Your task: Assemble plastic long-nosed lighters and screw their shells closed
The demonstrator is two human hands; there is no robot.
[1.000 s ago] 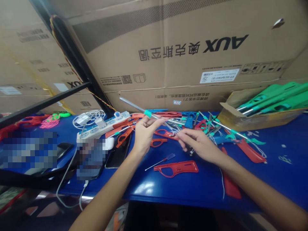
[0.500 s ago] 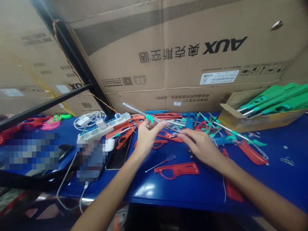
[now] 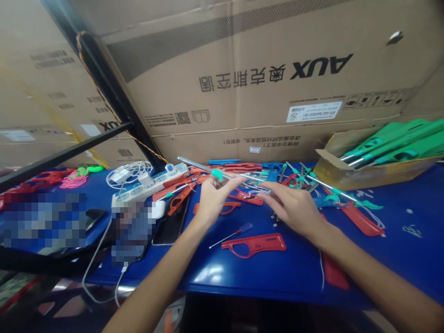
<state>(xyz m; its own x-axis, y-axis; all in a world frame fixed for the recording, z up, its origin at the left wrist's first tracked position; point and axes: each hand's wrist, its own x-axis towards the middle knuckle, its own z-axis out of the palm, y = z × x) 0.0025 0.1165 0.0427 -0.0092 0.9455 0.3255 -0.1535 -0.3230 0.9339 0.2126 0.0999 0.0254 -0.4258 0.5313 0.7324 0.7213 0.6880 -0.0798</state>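
My left hand (image 3: 212, 196) is closed around a thin metal lighter tube (image 3: 194, 164) with a green collar, pinching it behind the collar. The tube tilts up to the left, above the table. At its rear end my right hand (image 3: 294, 203) has thumb and fingers bent around thin white wires (image 3: 255, 191); their exact grip is partly hidden. Below the hands lie a red lighter handle shell (image 3: 268, 243) and a small screwdriver (image 3: 239, 231) with a blue-purple handle. Another red shell (image 3: 333, 273) rests under my right forearm.
Red and blue shells and metal tubes (image 3: 329, 186) are piled behind my hands on the blue table (image 3: 204, 277). A cardboard box (image 3: 378, 172) of green lighters stands right. A power strip (image 3: 149, 184), cables and phones (image 3: 169, 226) lie left. Large cartons (image 3: 243, 111) wall the back.
The tube's tip has dipped slightly. My right fingers have shifted at its rear end, with thumb and forefinger a little further apart. The things on the table stay put.
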